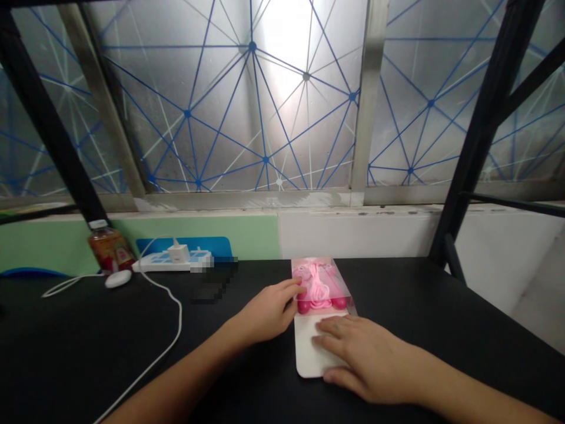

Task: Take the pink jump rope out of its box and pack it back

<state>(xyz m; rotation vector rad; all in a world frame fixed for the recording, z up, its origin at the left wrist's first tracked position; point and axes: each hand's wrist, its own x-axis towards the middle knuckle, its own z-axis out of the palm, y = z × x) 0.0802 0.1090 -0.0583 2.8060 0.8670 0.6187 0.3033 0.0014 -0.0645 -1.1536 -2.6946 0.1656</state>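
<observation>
A flat package (322, 271) with a clear plastic cover lies on the black table, and through the cover a pink jump rope (318, 288) shows, its cord bundled between dark pink handles. From the near end a white card flap (304, 347) stretches toward me. My left hand (276, 309) grips the package's left edge, fingertips over the clear cover and thumb low at the side. Across the right part of the flap lies my right hand (366, 356), palm down with fingers spread. It hides the flap's right edge.
On the left, a white power strip (154, 261) carries a plugged-in charger (179, 253) with a white cable (180, 318) running toward me. A bottle (110, 247) and a white mouse-like object (118, 278) stand beside it. Black metal posts (477, 129) frame the table (397, 294) before a window.
</observation>
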